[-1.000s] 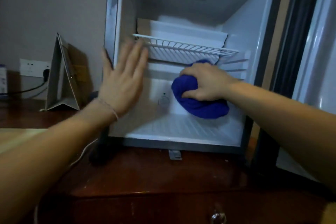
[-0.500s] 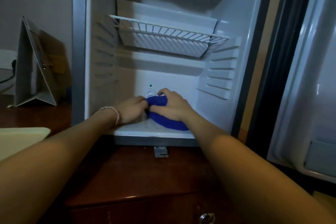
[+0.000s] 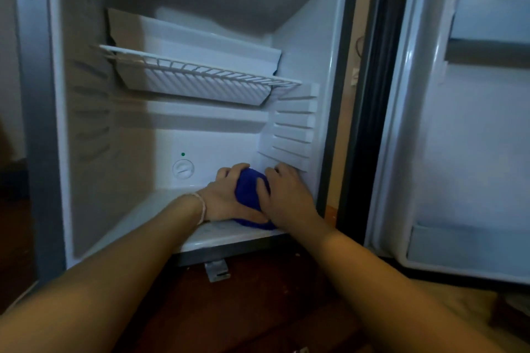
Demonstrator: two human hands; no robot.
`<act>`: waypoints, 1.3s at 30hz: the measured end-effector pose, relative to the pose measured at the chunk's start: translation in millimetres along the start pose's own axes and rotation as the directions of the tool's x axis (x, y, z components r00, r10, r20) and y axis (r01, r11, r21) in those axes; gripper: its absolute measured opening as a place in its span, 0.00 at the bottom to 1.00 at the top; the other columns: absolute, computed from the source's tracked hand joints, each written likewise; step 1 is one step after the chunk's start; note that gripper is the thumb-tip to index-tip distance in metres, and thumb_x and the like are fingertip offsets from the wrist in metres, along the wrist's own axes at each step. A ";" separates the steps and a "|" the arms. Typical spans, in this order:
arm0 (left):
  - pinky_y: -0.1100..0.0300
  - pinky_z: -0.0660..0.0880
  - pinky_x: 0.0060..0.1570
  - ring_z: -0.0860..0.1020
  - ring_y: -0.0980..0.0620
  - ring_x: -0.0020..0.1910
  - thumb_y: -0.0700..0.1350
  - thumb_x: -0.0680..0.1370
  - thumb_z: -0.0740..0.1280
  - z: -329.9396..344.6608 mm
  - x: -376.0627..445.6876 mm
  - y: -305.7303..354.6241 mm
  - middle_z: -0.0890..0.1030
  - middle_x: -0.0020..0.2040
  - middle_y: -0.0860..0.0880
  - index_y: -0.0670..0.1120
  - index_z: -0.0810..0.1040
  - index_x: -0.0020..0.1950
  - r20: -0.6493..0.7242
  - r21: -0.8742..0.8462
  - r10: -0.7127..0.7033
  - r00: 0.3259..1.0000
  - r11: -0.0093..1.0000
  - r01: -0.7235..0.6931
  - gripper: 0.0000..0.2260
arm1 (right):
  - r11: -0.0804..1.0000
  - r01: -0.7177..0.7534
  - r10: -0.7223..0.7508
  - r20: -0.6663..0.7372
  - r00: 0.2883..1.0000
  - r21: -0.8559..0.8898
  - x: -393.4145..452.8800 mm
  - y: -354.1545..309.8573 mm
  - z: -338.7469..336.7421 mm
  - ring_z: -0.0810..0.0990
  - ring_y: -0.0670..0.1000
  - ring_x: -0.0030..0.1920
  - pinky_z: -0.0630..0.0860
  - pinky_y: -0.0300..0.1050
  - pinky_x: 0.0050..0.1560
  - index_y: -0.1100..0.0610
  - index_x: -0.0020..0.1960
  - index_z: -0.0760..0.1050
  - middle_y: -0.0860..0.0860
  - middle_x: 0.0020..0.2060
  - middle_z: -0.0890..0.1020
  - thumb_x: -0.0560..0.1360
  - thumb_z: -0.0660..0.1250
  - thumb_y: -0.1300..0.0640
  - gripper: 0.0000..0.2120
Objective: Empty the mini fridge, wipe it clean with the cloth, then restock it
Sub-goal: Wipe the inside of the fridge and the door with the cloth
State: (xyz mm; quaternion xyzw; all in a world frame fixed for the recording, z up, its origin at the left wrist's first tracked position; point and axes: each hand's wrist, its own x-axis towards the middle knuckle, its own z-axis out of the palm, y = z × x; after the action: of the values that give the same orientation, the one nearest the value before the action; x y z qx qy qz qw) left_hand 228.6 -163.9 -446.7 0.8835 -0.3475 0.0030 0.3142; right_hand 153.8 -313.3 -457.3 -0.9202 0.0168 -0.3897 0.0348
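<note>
Left hand [image 3: 226, 198]: inside the mini fridge, fingers curled over the left side of the blue cloth, gripping it; a thin bracelet [image 3: 202, 208] circles the wrist.
Right hand [image 3: 286, 195]: fingers curled over the cloth's right side, gripping it, close to the ribbed right wall.
Blue cloth [image 3: 251, 190]: bunched between both hands, resting on the fridge floor at the right.
Mini fridge [image 3: 94, 129]: open, standing on a dark wooden surface [image 3: 258, 304].
Wire shelf [image 3: 200, 69]: mounted at mid height, bare.
Dial [image 3: 183, 169]: on the back wall, left of the hands, with a green dot above.
Door [image 3: 470, 123]: swung open at right.
</note>
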 end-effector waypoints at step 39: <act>0.40 0.73 0.63 0.69 0.46 0.67 0.63 0.60 0.79 90.1 -2.1 115.4 0.63 0.71 0.51 0.56 0.60 0.72 -0.543 -0.777 -0.354 0.762 0.555 -0.296 0.46 | 0.942 -0.269 0.336 -0.583 0.740 0.201 -45.2 30.5 -166.3 0.67 0.49 0.48 0.62 0.35 0.45 0.58 0.51 0.64 0.53 0.49 0.67 0.83 0.57 0.45 0.15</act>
State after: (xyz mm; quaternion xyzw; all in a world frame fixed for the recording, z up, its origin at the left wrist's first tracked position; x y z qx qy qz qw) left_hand 136.8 -277.6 -455.6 0.5743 -0.1593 0.1375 0.7912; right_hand 2.8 -349.5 -376.7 -0.7271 0.1561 -0.6542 0.1377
